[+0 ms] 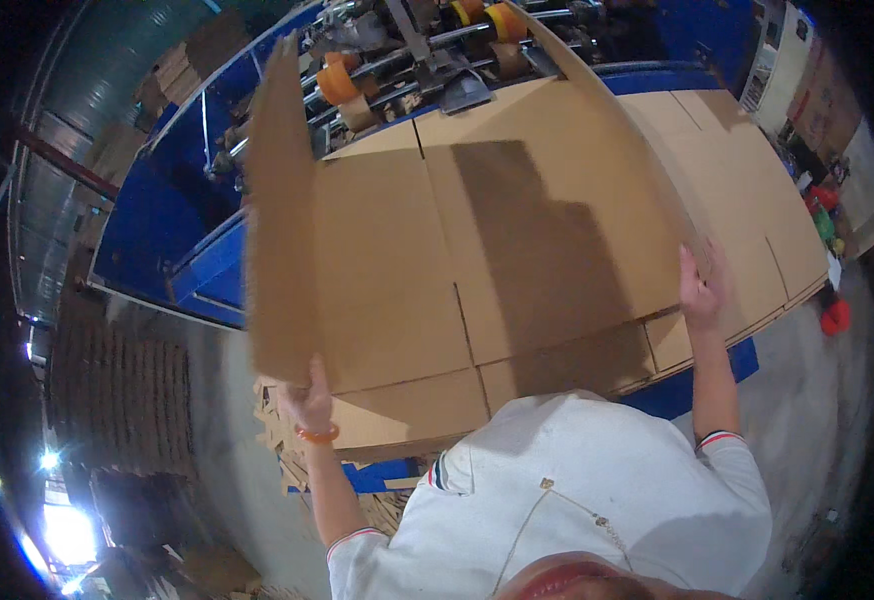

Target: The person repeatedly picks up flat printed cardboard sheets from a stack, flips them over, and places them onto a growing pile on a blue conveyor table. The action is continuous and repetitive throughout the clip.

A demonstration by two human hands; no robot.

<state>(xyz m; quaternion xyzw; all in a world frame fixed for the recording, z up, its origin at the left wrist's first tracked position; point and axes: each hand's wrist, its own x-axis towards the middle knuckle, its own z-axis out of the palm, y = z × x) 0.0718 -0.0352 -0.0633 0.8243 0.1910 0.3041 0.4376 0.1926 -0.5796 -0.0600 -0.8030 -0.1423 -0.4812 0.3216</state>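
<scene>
A large flat brown cardboard sheet (437, 250), creased and slotted into panels, is held up in front of me with its two side panels bent toward me. My left hand (307, 400), with an orange band at the wrist, grips the bottom edge of the left panel. My right hand (699, 285) grips the edge of the right panel. Under the sheet lies a stack of similar cardboard blanks (747, 190) on the blue machine table (702, 375).
A blue machine (157, 220) with orange and yellow rollers (337, 80) stands behind the sheet. Cardboard scraps (287, 450) lie on the concrete floor at the left. Pallets of stacked cardboard (127, 400) stand further left. Red and green objects (825, 215) sit at the right.
</scene>
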